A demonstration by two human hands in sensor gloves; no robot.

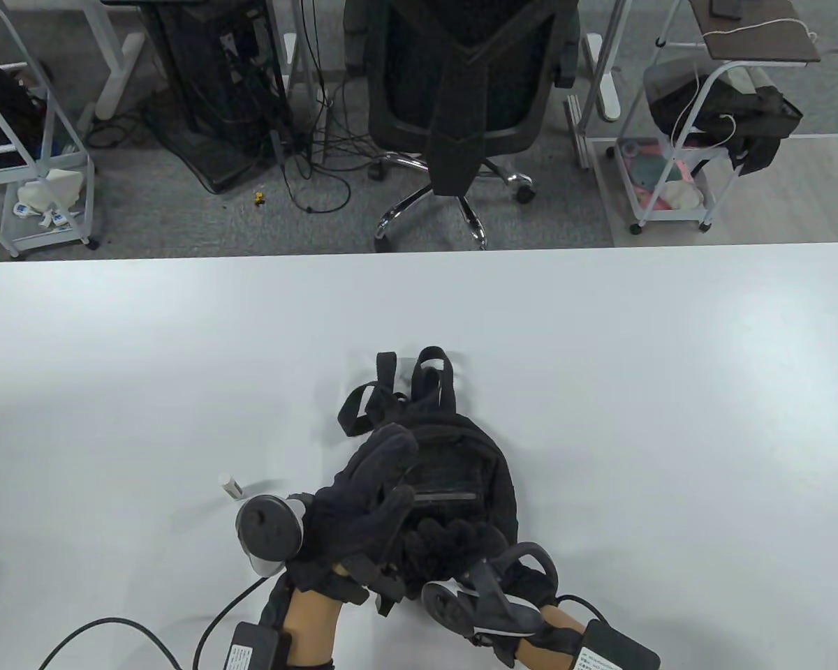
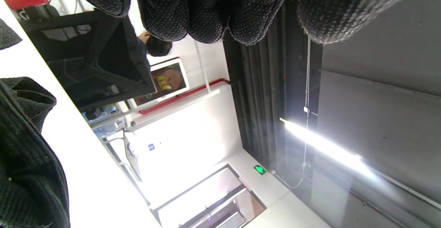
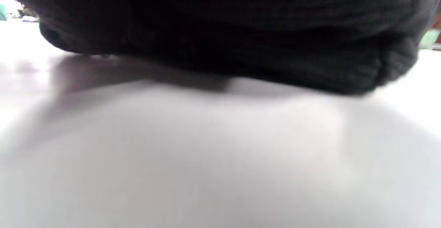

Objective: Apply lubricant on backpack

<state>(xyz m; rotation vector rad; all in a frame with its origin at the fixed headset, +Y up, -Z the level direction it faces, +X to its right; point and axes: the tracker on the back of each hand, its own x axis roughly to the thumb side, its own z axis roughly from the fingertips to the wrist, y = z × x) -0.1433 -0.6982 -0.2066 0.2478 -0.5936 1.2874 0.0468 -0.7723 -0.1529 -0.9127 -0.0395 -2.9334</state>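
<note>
My left hand (image 1: pixel 363 502) lies spread over the backpack (image 1: pixel 461 481), right hand (image 1: pixel 454 541) curled at its near edge, grip unclear; the lubricant (image 1: pixel 230 486) beside my left wrist could topple.

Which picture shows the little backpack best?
The table view: the whole black backpack lies there with its straps, under both hands. The left wrist view catches only a dark knit edge; the right wrist view shows a blurry underside on the table.

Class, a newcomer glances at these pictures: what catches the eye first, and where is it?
A small black backpack lies near the white table's front edge. The left hand is over it and the right hand is at its near end. A small white tube sits just left.
</note>
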